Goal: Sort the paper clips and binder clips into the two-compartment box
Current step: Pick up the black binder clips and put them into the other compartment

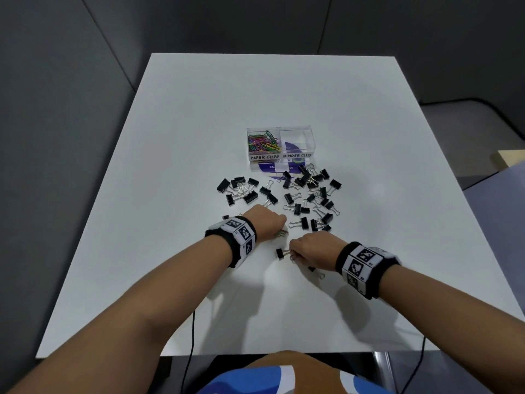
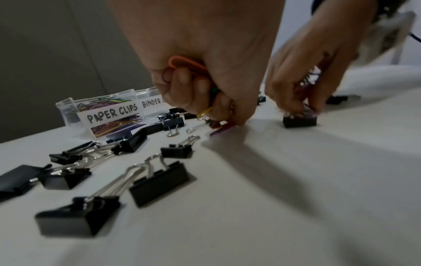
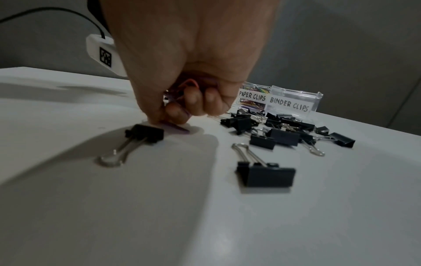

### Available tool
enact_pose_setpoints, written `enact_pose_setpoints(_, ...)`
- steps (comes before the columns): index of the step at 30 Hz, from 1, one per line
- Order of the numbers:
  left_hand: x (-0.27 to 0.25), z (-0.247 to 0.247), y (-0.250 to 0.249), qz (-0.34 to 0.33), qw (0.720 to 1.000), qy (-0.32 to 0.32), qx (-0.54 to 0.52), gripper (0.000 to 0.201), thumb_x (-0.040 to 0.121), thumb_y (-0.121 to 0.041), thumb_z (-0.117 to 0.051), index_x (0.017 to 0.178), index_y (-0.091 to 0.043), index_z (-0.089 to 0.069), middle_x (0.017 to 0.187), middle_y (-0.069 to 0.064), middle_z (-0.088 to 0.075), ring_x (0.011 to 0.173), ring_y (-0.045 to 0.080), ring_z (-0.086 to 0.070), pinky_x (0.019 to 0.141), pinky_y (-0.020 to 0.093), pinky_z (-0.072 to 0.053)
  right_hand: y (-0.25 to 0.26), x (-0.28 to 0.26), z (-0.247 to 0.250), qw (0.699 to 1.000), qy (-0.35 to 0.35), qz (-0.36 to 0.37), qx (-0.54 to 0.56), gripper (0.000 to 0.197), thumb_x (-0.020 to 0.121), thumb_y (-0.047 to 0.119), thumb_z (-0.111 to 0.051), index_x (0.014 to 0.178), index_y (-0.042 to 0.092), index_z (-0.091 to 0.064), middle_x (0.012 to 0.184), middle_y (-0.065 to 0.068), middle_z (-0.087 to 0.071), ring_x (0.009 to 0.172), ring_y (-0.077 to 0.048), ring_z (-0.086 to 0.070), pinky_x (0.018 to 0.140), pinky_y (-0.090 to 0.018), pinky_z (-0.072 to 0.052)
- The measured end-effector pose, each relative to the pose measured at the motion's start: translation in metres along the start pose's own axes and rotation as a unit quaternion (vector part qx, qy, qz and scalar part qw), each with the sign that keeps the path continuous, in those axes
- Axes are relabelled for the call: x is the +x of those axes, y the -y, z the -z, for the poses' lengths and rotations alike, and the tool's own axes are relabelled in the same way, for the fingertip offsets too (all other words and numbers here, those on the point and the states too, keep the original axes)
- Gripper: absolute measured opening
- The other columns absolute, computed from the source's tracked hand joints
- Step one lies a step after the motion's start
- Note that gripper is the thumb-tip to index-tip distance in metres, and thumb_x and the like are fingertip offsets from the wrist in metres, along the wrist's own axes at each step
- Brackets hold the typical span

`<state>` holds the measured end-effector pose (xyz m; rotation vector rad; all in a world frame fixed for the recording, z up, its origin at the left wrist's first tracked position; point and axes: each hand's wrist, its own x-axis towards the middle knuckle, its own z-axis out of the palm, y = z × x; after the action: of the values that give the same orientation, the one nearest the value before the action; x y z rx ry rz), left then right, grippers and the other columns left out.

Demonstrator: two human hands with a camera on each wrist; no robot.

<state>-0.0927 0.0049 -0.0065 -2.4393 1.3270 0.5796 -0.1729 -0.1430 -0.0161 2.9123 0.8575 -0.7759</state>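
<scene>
Head view: both hands [image 1: 308,248] pinch wiry coloured paper clips [image 2: 182,65].

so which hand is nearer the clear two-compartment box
Left. The left hand is just ahead of the right hand, so it sits closer to the box, slightly left of it; the right hand is nearer the person.

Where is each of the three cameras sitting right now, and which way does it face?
Head: worn on the head, facing forward and down at the white table; both forearms, left hand and right hand show.
Left wrist: low over the table, looking along the left hand, which grips coloured paper clips; the right hand shows too.
Right wrist: low, looking along the right hand towards the box.
Shared: all three show the box and the loose binder clips.
</scene>
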Motion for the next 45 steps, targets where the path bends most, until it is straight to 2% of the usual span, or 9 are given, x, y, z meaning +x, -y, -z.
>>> enact_pose_setpoints(5, -0.004, -0.002, 0.006, -0.019, 1.0, -0.014, -0.009, 0.019, 0.097, -0.015, -0.043, 0.11, -0.004, -0.053, 0.101, 0.011, -0.068, 0.084, 0.028, -0.062, 0.069, 0.034, -0.044, -0.016, 0.003, 0.003, 1.0, -0.024, 0.006, 0.001, 0.024, 0.097, 0.021, -0.038, 0.105, 0.006, -0.055, 0.1, -0.011, -0.065, 0.089, -0.031, -0.062, 0.065, -0.033, -0.041)
enact_pose_setpoints(9, -0.005, -0.001, 0.023, 0.019, 0.995, -0.052, -0.079, 0.019, 0.099, -0.015, -0.036, 0.108, -0.008, -0.052, 0.096, 0.01, -0.068, 0.077, 0.025, -0.06, 0.062, 0.032, -0.039, -0.031, 0.01, 0.03, 0.998, -0.041, -0.035, 0.04, 0.023, 0.099, 0.021, -0.035, 0.108, 0.007, -0.051, 0.107, -0.008, -0.055, 0.084, -0.026, -0.055, 0.065, -0.033, -0.038)
enact_pose_setpoints(14, -0.008, 0.008, 0.069, 0.094, 0.979, -0.099, -0.149, 0.014, 0.098, -0.014, -0.038, 0.107, -0.014, -0.049, 0.1, 0.004, -0.064, 0.081, 0.023, -0.059, 0.067, 0.03, -0.04, -0.059, 0.043, 0.083, 0.99, -0.062, -0.108, 0.07, 0.018, 0.101, 0.025, -0.026, 0.093, 0.015, -0.039, 0.068, 0.003, -0.043, 0.068, -0.02, -0.045, 0.059, -0.029, -0.035)
enact_pose_setpoints(18, -0.008, 0.019, 0.106, 0.126, 0.975, -0.102, -0.148, 0.023, 0.099, -0.015, -0.034, 0.118, -0.01, -0.047, 0.116, 0.009, -0.054, 0.096, 0.028, -0.059, 0.074, 0.035, -0.043, -0.078, 0.087, 0.133, 0.987, -0.095, -0.125, 0.042, 0.009, 0.101, 0.02, -0.028, 0.094, 0.017, -0.033, 0.064, 0.0, -0.044, 0.067, -0.022, -0.05, 0.063, -0.031, -0.041)
enact_pose_setpoints(25, 0.008, 0.038, 0.15, 0.149, 0.974, -0.093, -0.143, 0.032, 0.103, -0.03, -0.027, 0.118, -0.008, -0.046, 0.117, 0.011, -0.057, 0.096, 0.029, -0.058, 0.079, 0.038, -0.045, -0.095, 0.165, 0.174, 0.988, -0.064, -0.142, -0.018, 0.021, 0.098, 0.011, -0.033, 0.112, 0.005, -0.048, 0.096, -0.014, -0.056, 0.078, -0.023, -0.044, 0.069, -0.032, -0.036)
enact_pose_setpoints(28, 0.014, 0.042, 0.16, 0.146, 0.976, -0.092, -0.134, 0.03, 0.103, -0.028, -0.029, 0.118, -0.008, -0.046, 0.117, 0.01, -0.054, 0.098, 0.029, -0.057, 0.078, 0.038, -0.045, -0.099, 0.178, 0.167, 0.991, -0.062, -0.121, 0.002, 0.023, 0.095, 0.012, -0.04, 0.114, 0.005, -0.049, 0.111, -0.015, -0.06, 0.089, -0.03, -0.057, 0.07, -0.033, -0.039)
enact_pose_setpoints(34, 0.024, 0.052, 0.169, 0.126, 0.981, -0.093, -0.112, 0.033, 0.102, -0.031, -0.032, 0.122, -0.009, -0.047, 0.117, 0.01, -0.053, 0.102, 0.028, -0.056, 0.077, 0.039, -0.046, -0.107, 0.158, 0.163, 0.979, -0.134, -0.085, 0.127, 0.042, 0.092, 0.022, -0.054, 0.132, 0.015, -0.043, 0.126, -0.009, -0.055, 0.109, -0.026, -0.056, 0.088, -0.037, -0.046)
enact_pose_setpoints(38, 0.042, 0.068, 0.167, 0.095, 0.986, -0.11, -0.084, 0.032, 0.102, -0.029, -0.035, 0.125, -0.011, -0.047, 0.121, 0.009, -0.054, 0.105, 0.027, -0.057, 0.072, 0.033, -0.042, -0.116, 0.12, 0.15, 0.946, -0.258, -0.1, 0.168, 0.031, 0.094, 0.019, -0.05, 0.125, 0.016, -0.051, 0.12, -0.005, -0.058, 0.101, -0.019, -0.059, 0.081, -0.032, -0.047)
enact_pose_setpoints(45, 0.09, 0.096, 0.152, 0.061, 0.995, -0.07, -0.029, 0.033, 0.101, -0.028, -0.037, 0.125, -0.008, -0.049, 0.125, 0.01, -0.054, 0.11, 0.028, -0.057, 0.079, 0.035, -0.046, -0.131, 0.065, 0.088, 0.941, -0.23, -0.181, 0.17, 0.022, 0.095, 0.017, -0.046, 0.115, 0.015, -0.057, 0.112, -0.002, -0.06, 0.082, -0.009, -0.049, 0.071, -0.025, -0.045)
